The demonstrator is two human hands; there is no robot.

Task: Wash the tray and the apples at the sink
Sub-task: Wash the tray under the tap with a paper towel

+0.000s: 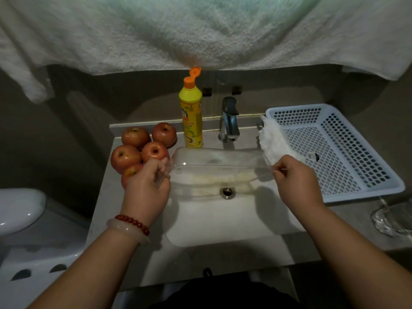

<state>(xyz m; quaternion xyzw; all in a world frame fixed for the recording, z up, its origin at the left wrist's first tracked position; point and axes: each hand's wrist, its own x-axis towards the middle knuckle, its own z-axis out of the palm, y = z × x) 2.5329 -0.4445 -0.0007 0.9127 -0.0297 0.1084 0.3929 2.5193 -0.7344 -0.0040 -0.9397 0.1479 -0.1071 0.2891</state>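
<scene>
A clear plastic tray (214, 161) hangs over the white sink basin (223, 221), just above the drain (227, 191). My left hand (148, 186) grips its left end, fingers curled over the rim. My right hand (296, 179) pinches the right end's rim. Several red apples (142, 148) sit in a cluster on the counter left of the basin, partly hidden behind my left hand. The tap (229, 119) stands behind the basin with no water visibly running.
A yellow dish soap bottle (191, 114) with its orange cap flipped open stands left of the tap. A white cloth (275, 139) drapes over the edge of a white perforated basket (334, 148) at the right. A towel (200, 30) hangs overhead; a toilet (20, 208) is at the left.
</scene>
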